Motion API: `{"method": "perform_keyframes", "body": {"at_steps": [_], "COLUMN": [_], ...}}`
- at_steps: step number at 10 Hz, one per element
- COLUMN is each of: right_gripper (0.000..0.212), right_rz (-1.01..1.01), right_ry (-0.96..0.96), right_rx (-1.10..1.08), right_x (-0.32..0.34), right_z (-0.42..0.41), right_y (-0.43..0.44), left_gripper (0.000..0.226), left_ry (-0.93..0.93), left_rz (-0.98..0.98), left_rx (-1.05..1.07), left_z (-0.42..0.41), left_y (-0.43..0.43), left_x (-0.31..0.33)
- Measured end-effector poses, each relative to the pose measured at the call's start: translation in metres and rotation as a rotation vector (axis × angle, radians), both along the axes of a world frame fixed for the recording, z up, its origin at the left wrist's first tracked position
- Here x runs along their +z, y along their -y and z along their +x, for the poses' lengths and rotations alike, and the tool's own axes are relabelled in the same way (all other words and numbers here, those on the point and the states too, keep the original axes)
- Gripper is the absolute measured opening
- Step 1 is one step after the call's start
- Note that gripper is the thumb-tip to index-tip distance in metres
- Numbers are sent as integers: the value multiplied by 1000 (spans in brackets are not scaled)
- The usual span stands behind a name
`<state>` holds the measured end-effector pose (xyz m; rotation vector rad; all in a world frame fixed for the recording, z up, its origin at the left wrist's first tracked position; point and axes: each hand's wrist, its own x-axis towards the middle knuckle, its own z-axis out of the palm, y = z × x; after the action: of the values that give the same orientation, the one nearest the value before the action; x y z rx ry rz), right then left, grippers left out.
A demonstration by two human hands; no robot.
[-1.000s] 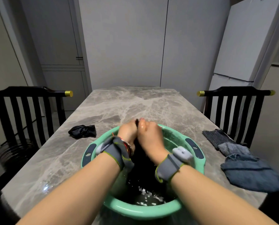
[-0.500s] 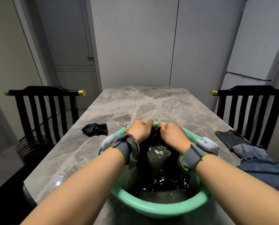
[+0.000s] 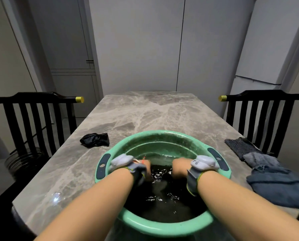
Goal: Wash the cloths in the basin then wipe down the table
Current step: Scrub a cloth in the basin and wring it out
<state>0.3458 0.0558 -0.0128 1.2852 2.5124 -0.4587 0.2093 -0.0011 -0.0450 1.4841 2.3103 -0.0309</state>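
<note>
Grey-veined marble made up the table, which ran from me toward a pale wall, with open stone from the basin to the far edge. Two black slatted chairs stood at it, one at each long side; the left chair came first. Near the table's left edge lay one crumpled black cloth, apart from the basin. One green basin sat centred at the near end, its rim close to the near edge, with a strip of marble on either side.

Both my hands were down in its water, each wrist wearing a grey band. My left hand was by the left wall and my right hand by the right wall, apart from each other. The dark water hid my fingers, so I could not tell whether either hand gripped anything. One dark cloth lay submerged below them.

Along the right edge three cloths overlapped in a row: a speckled cloth, a grey cloth and, nearest me, a blue cloth. The right chair stood just beyond them.
</note>
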Motion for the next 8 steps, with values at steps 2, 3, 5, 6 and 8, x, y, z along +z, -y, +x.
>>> {"method": "perform_keyframes", "body": {"at_steps": [2, 3, 5, 6, 8], "right_gripper": [32, 29, 11, 15, 14], "right_rz": [-404, -764, -1102, -1013, 235], "right_ry": [-950, -1418, -1799, -1835, -473], "right_rx": [-299, -355, -231, -442, -216], "right_x": [64, 110, 175, 165, 73], "right_z": [-17, -26, -27, -14, 21], "right_y": [-4, 4, 15, -7, -33], "left_gripper": [76, 51, 13, 22, 4], "left_ry": [427, 828, 1217, 1159, 334], "left_rz": [309, 633, 782, 795, 441], "left_rx": [-177, -144, 295, 351, 120], "left_z": [8, 13, 26, 9, -9], "left_y": [12, 7, -2, 2, 15], "left_x": [60, 70, 86, 96, 89]}}
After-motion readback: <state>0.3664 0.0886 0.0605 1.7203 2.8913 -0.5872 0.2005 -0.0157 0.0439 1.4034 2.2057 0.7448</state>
